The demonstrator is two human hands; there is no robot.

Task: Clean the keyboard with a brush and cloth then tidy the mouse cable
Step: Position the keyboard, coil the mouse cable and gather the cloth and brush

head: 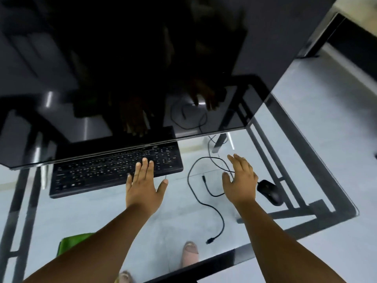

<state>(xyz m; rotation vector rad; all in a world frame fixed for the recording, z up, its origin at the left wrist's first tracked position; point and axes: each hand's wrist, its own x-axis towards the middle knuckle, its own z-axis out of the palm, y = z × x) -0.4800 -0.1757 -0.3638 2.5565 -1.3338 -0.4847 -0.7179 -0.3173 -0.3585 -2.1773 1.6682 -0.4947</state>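
The black keyboard (pixel 114 170) lies on the glass desk (pixel 102 211), its far edge tucked beneath the lower edge of the dark monitor (pixel 122 68). The person's left hand (pixel 143 186) is spread flat over the keyboard's right end, fingers straight and slightly apart, fingertips above the keys and the thumb out to the side; it holds nothing. To the right of the keyboard, the right hand (pixel 240 180) is likewise open with straight, splayed fingers, above the black mouse cable (pixel 195 193), which loops loosely over the glass and ends in a plug (pixel 210 240) nearer the person than the keyboard. Whether this hand touches the cable cannot be told. The black mouse (pixel 269 192) sits just right of the right hand, well apart from the keyboard. Nearer the person and left of the keyboard's middle, a green cloth (pixel 70 243) shows partly behind the left forearm.
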